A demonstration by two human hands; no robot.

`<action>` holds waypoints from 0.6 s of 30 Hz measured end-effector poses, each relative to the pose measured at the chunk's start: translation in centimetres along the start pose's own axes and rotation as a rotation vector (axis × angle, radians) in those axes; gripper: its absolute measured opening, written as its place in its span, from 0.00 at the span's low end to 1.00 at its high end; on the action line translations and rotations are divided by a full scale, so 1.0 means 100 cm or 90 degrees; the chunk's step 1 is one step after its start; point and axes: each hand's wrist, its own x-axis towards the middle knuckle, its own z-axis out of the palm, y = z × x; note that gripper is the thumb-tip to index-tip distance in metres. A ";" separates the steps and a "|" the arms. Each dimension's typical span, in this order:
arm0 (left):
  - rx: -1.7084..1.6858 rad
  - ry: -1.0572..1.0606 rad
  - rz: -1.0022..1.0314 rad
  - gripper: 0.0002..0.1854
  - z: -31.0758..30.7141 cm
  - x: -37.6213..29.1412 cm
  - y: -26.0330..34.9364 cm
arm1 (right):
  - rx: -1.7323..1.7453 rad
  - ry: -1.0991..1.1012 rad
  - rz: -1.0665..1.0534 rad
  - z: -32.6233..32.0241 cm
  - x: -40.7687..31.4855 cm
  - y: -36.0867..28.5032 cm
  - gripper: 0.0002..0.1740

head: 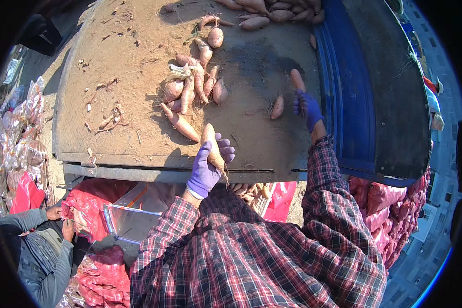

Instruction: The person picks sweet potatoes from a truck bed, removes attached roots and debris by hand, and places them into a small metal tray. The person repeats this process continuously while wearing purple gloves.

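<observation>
In a purple glove, my left hand [206, 171] grips a sweet potato [212, 148] above the near edge of a dusty metal truck bed [250, 154]. Its lower tip trails thin roots. My right hand [308, 107], gloved alike, has its fingers curled around the lower end of a reddish sweet potato [298, 79] near the blue side wall. Just left of that hand, a small sweet potato [278, 107] lies on the bed. A loose cluster of sweet potatoes [188, 82] rests beyond my left hand, with a long one [181, 126] closest to it.
A larger heap of sweet potatoes [281, 11] lies at the far end, by the blue side wall [342, 88]. Below the bed stands a crate of sweet potatoes [267, 200]. At lower left a person [50, 250] handles a red mesh sack [96, 204]. Filled red sacks [389, 215] are stacked at right.
</observation>
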 end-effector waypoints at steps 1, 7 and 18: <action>-0.040 -0.056 0.015 0.31 0.001 0.004 0.000 | 0.096 -0.116 0.021 0.019 -0.035 -0.009 0.20; 0.022 -0.051 0.086 0.39 0.019 -0.004 0.019 | 0.091 -0.392 -0.025 0.165 -0.209 -0.007 0.18; 0.224 0.075 0.257 0.39 -0.028 -0.121 0.064 | -0.790 -0.491 -0.435 0.274 -0.297 0.059 0.20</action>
